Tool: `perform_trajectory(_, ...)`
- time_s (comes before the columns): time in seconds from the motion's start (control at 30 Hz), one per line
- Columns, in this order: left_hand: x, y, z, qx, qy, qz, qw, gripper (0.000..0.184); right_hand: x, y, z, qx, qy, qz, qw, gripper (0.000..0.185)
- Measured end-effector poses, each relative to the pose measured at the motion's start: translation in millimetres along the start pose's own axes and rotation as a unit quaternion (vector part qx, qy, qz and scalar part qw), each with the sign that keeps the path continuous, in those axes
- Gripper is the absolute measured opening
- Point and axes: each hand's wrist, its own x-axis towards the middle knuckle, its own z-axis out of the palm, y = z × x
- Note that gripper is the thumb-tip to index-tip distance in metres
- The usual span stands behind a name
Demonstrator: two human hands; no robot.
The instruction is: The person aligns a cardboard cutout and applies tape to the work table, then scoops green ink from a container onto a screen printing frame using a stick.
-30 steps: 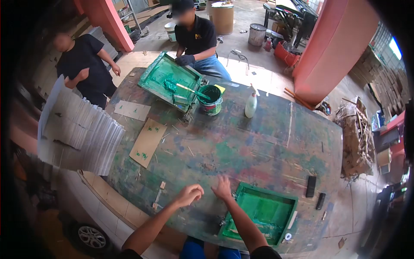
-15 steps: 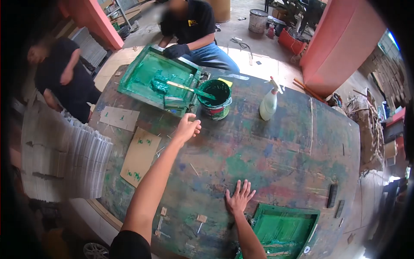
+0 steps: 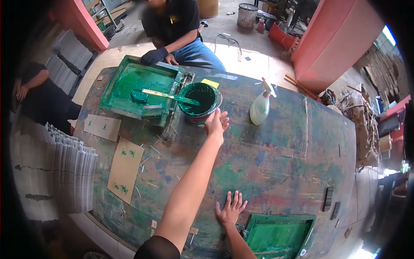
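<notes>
My left hand (image 3: 217, 124) reaches over the table to the near right side of a paint bucket (image 3: 196, 117), fingers loosely curled and apart. Nothing shows in it; whether it touches the bucket is unclear. Dark green paint coats the bucket's inside, and a wooden stirring stick (image 3: 166, 94) lies across its rim, one end over the frame alongside. That large green-painted screen frame (image 3: 110, 93) lies tilted at the far left. My right hand (image 3: 231, 209) rests flat on the table with fingers spread, beside a smaller green screen frame (image 3: 280, 220).
A spray bottle (image 3: 260, 108) stands right of the bucket. Printed cardboard sheets (image 3: 125, 166) lie at left, near stacked cardboard (image 3: 71, 168). A co-worker's gloved hand (image 3: 154, 56) is at the large frame's far edge; another person (image 3: 47, 97) is at far left.
My left hand has moved right along the bucket's near side. The large frame now lies lower and less tilted, and the co-worker's hands have shifted. My right hand stays flat on the table.
</notes>
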Motion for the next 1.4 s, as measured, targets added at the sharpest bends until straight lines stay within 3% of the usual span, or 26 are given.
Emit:
perform_trajectory(0.13,0.4,6.1,10.0,-0.020,0.049,-0.014,0.998,0.037,1.1,-0.8,-0.9,-0.001,-0.004,0.001,1.000,0.080)
perform_trajectory(0.33,5.4,-3.2,14.6,0.011,0.069,0.048,0.996,0.031,0.3,1.1,2.2,-0.008,-0.001,-0.004,1.000,0.080)
perform_trajectory(0.63,-6.0,-9.9,-1.0,-0.019,0.032,0.092,0.995,0.018,1.0,1.9,3.0,-0.009,-0.002,-0.004,1.000,0.080)
perform_trajectory(0.83,-42.3,-5.7,-36.8,-0.027,-0.019,0.055,0.998,0.010,0.3,0.3,-0.8,-0.004,-0.007,0.000,1.000,0.080)
perform_trajectory(1.1,-126.8,-23.9,-94.6,0.010,-0.070,0.008,0.997,0.014,-1.9,0.2,-4.5,-0.002,0.003,-0.001,1.000,0.078)
perform_trajectory(1.4,-240.5,-61.2,-164.8,0.049,-0.051,-0.045,0.996,0.022,-9.7,9.2,-12.7,0.061,0.002,-0.013,0.998,0.070)
